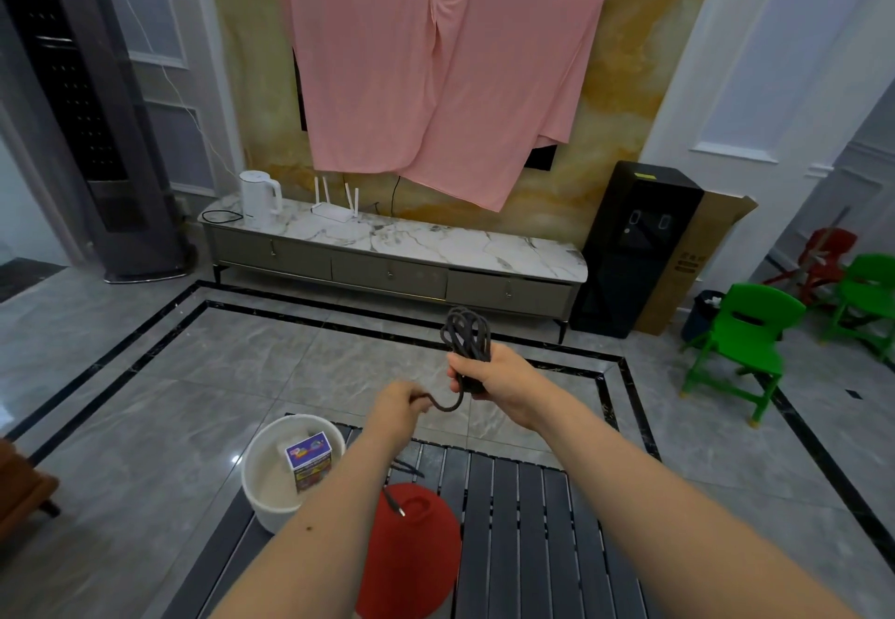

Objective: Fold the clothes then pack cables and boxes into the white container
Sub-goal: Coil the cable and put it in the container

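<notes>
Dark cable coiled in the right hand
Left hand pinches its tail; one box in the white container, near left

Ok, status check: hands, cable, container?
Right hand grips coiled cable; left hand pinches its loose tail. White container on slatted table, colourful box inside. Red round object beside it, not blocking.

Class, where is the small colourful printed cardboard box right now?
In the head view it sits lower left, inside the round white container on the dark slatted table; the colourful printed cardboard box leans near the rim, left of the left forearm.
</notes>
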`<state>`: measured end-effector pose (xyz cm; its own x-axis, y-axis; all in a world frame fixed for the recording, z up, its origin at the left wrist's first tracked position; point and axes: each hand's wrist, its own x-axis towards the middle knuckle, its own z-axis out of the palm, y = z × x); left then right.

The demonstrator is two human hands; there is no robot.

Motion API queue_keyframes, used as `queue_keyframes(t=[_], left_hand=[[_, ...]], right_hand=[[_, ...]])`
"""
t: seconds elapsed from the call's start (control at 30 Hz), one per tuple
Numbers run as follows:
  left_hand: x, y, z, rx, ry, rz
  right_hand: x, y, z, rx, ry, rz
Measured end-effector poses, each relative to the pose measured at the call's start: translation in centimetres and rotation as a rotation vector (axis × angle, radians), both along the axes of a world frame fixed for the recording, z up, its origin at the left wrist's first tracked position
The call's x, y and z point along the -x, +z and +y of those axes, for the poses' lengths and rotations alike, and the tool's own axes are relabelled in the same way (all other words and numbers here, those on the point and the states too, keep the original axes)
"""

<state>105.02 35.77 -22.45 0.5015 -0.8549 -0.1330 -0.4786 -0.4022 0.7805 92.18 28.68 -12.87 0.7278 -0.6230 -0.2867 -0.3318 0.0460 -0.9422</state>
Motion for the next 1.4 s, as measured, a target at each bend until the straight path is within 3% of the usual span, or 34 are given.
queue_keyframes(t=[0.23,0.53,0.9,1.17,1.27,1.33,1.4], left_hand=[[-2.3,3.5,-1.4,0.109,0.173,-0.06],[-2.1,8.2,-2.6,0.091,0.365,0.572],[-2.3,9.5,-3.1,0.13,0.317,0.785],[-3.0,7.9,-1.8,0.223,0.116,0.812],[-2.9,5.7,-1.6,0.085,0.114,0.52],[-2.3,3.7,-1.2,-0.079,0.027,0.287],[-1.4,1.8,-0.8,-0.195,-0.103,0.17]], right_hand=[[0.0,-1.8,0.4,0.081,-0.1,0.172],[-1.0,-2.2,1.0,0.067,-0.125,0.173],[-1.2,-2.1,0.4,0.058,-0.153,0.13],[-0.4,-2.4,0.1,0.059,-0.121,0.139],[-0.3,-2.6,0.1,0.062,-0.075,0.093],[-0.2,-2.7,0.1,0.072,-0.043,0.075],[-0.1,-2.5,0.1,0.065,-0.007,0.057]])
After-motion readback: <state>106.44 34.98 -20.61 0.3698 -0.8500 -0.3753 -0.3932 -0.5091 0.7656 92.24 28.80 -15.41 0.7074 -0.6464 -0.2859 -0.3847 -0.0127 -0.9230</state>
